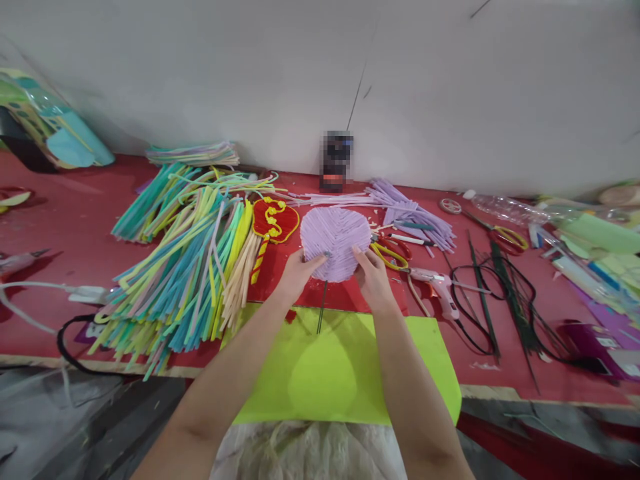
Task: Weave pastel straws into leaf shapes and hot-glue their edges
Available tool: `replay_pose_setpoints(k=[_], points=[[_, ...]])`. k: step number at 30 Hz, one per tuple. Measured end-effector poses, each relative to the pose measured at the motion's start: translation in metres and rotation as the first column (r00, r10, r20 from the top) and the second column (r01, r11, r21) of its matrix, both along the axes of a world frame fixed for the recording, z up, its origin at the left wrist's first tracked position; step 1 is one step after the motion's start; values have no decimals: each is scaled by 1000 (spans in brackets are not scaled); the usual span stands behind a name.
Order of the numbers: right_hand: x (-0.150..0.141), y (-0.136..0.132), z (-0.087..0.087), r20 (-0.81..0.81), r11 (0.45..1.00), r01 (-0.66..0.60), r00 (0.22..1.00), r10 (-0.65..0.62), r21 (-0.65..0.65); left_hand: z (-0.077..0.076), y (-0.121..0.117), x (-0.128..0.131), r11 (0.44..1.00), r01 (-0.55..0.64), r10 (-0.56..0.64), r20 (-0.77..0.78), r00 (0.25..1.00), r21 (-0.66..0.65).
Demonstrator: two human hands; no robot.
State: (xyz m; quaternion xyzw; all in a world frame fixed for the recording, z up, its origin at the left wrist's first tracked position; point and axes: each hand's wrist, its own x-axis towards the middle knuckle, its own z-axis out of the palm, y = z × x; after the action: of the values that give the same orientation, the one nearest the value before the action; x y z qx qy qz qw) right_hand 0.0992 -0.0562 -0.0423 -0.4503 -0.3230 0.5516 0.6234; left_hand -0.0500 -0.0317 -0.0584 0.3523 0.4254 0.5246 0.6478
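1. Far left of the left fingers, a pale-blue container [83, 140] leans near the wall at the back of the red desk [55, 223].
2. Nearer but well apart from those fingers, on their left, a white plug [89, 295] with its cable lies on the desk.
3. Left of the left fingers spreads a big heap of fuzzy stems [185, 267] in blue, green and yellow, with beige ones along its right side.
4. Just beyond the left fingers, slightly to their left, lies a red fan-shaped piece [285, 220] with yellow trim and a striped handle.
5. The left hand [300, 270] pinches the near left edge of the lilac ribbed piece [337, 245], thumb on top.
6. That piece sits between both hands' fingers; dark wires [322, 307] run from its lower edge over a lime-green sheet [325, 367] below the fingers.
7. The right hand [373, 273] grips the piece's near right edge, fingers closed narrowly around it.
8. Beyond the right fingers, to their right, lie lilac stems [415, 213]; closer, yellow-and-red-handled scissors [393, 257].
9. Right of the right fingers rests a pink glue gun [443, 293]; farther right, dark green wires [515, 303].
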Motion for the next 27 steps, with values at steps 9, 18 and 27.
replay_pose_setpoints(k=[9, 18, 27], points=[[3, 0, -4, 6, 1000, 0, 1000, 0, 17, 2, -2, 1, 997, 67, -64, 76, 995, -47], [2, 1, -4, 3, 1000, 6, 1000, -6, -1, 5, -4, 1, 991, 123, -121, 38, 992, -46], [2, 0, -2, -12, 1000, 3, 1000, -3, -10, -1, -4, 1, 980, 196, -195, 39, 980, -27]])
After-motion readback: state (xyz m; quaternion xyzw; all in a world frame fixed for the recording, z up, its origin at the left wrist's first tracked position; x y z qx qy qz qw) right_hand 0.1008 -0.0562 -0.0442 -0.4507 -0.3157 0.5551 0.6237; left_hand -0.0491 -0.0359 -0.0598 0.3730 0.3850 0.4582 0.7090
